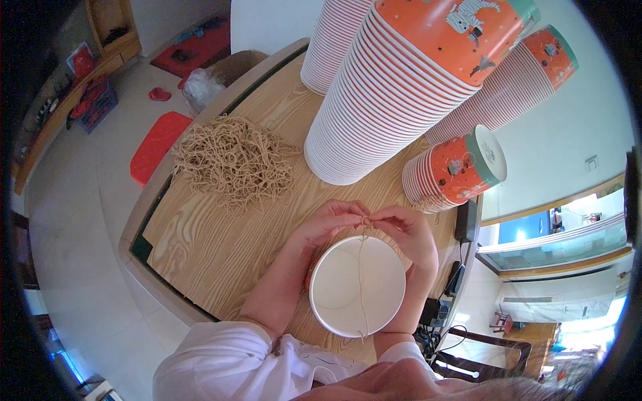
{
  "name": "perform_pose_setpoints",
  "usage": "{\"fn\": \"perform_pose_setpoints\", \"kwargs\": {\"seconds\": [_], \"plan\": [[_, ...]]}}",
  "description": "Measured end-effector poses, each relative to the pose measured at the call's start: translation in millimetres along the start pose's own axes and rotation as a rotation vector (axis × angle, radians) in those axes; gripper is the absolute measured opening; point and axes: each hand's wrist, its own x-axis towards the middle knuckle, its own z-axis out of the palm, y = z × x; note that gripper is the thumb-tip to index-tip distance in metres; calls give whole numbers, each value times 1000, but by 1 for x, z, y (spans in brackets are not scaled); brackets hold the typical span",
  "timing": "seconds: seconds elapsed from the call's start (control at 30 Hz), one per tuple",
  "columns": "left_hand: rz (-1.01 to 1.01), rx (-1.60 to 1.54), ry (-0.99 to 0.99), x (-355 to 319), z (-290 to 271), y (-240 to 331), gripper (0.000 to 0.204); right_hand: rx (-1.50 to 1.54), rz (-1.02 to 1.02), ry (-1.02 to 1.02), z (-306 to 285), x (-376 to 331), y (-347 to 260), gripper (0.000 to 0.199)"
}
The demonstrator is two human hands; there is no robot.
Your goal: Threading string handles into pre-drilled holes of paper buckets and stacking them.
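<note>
A paper bucket (pixel 334 284) with a white inside stands upright on the wooden table right in front of me, between my forearms. One strand of tan string (pixel 362 281) runs across its mouth, from the far rim to the near rim. Just beyond the far rim, my left hand (pixel 332 222) and my right hand (pixel 406 230) meet, each pinching the string between thumb and fingers. Where they meet, the string forms a small loop or knot; its exact shape is too small to tell.
A tangled heap of tan strings (pixel 234 160) lies left on the table (pixel 221 267). Tall stacks of nested orange buckets (pixel 394 100) lean into view at the back, with a shorter stack (pixel 455 170) at right. Black adapters and cables (pixel 435 313) line the right edge. A red stool (pixel 159 144) stands left.
</note>
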Motion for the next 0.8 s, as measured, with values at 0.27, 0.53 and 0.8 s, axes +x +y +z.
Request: {"fn": "perform_pose_setpoints", "kwargs": {"seconds": [0.27,0.53,0.8], "plan": [[31,-30,-64,1,0,-1,17,-70,18,71,2,-3,-6,8],[0,-41,-31,-1,2,3,17,-223,-58,152,3,-6,-14,8],[-22,35,-17,1,-3,-2,13,-281,-101,157,11,-3,-16,9]]}}
